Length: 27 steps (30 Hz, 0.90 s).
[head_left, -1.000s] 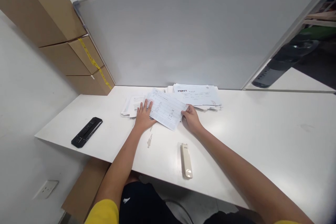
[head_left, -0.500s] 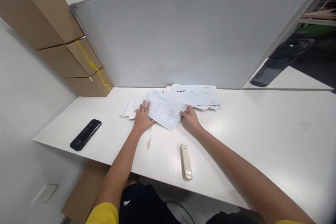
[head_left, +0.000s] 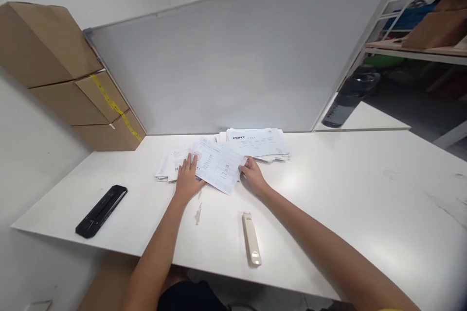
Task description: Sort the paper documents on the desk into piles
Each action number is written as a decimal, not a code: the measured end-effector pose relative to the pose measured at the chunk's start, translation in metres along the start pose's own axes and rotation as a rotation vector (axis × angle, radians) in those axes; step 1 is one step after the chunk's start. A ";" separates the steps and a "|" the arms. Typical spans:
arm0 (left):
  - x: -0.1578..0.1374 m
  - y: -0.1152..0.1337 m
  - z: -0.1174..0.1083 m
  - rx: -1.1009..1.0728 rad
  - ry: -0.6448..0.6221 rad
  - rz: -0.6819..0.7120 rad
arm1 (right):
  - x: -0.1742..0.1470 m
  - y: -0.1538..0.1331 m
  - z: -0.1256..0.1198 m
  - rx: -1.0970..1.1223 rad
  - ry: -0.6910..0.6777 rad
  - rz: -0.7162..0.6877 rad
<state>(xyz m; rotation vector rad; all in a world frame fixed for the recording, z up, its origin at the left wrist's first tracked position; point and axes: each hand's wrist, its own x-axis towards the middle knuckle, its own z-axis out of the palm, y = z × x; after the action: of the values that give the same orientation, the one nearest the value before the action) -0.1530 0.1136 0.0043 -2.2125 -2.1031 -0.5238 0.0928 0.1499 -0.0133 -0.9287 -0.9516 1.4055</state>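
A printed paper sheet (head_left: 221,167) with a red round stamp lies tilted over the left stack of papers (head_left: 171,163). My left hand (head_left: 188,177) rests on the sheet's left edge and the stack, fingers spread. At the sheet's right corner, my right hand (head_left: 251,172) pinches the paper between thumb and fingers. Just behind, a second paper stack (head_left: 259,143) has a printed page headed with dark letters on top. Nearer the front edge lies a cream stapler (head_left: 251,240), which neither hand touches.
A black flat device (head_left: 102,211) lies on the left of the white table (head_left: 328,194). Stacked cardboard boxes (head_left: 105,102) stand at the back left. A whiteboard panel (head_left: 233,68) rises along the back edge. Beyond it at right is a dark bottle (head_left: 346,99).
The camera view has shifted up and to the right, so everything appears lower and further left. Both hands keep their places on the sheet.
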 end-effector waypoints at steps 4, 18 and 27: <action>0.000 0.001 -0.001 -0.004 -0.003 -0.003 | -0.001 -0.002 -0.001 -0.025 -0.006 -0.003; 0.001 -0.003 -0.002 -0.118 0.027 0.021 | -0.003 -0.001 -0.001 0.003 -0.007 -0.004; 0.001 -0.006 0.016 -0.853 0.184 -0.120 | 0.003 0.006 -0.030 -0.429 0.230 -0.602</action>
<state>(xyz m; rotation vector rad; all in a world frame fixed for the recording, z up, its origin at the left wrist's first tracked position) -0.1555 0.1188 -0.0121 -2.2146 -2.1529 -1.8362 0.1189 0.1534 -0.0301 -0.9782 -1.2480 0.5834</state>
